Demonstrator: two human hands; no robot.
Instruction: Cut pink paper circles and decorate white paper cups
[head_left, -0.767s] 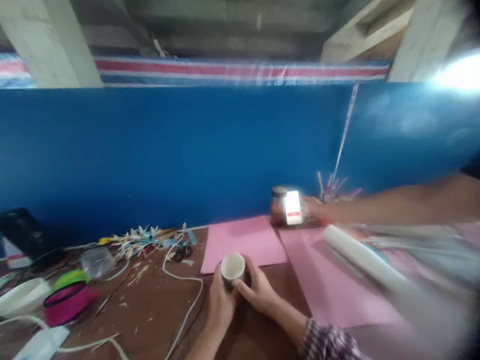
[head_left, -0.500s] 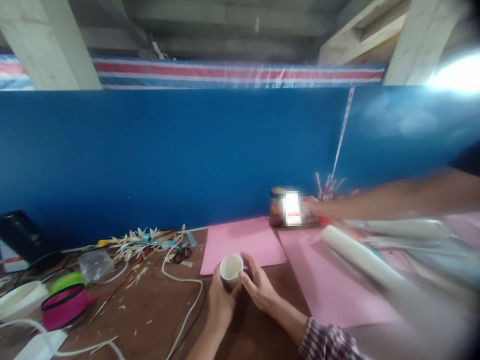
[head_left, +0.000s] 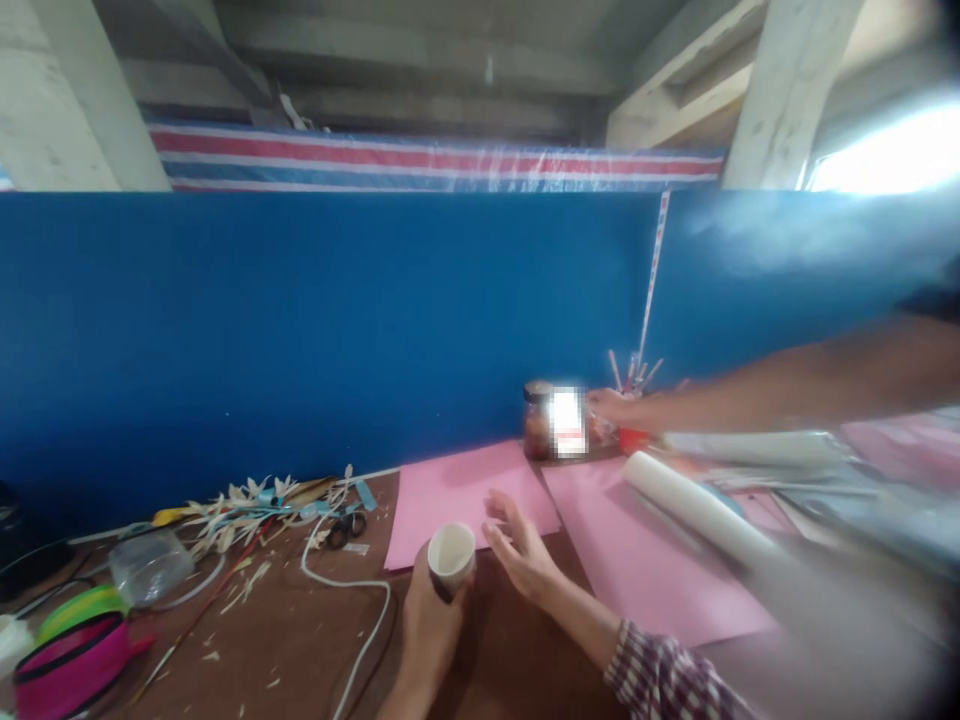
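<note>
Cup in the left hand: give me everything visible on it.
The cup is small, with an off-white inside and rim and a dark outer wall; material unclear, possibly paper. It looks empty, mouth open and tipped slightly toward the camera. The left hand grips it from below and behind, over the brown table at the near edge of a pink sheet. The right hand is open beside it, not touching.

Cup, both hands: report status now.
Left hand gripping the cup, upright. Right hand open beside it, off the cup. Another person's hand at the jar, clear of the cup.
</note>
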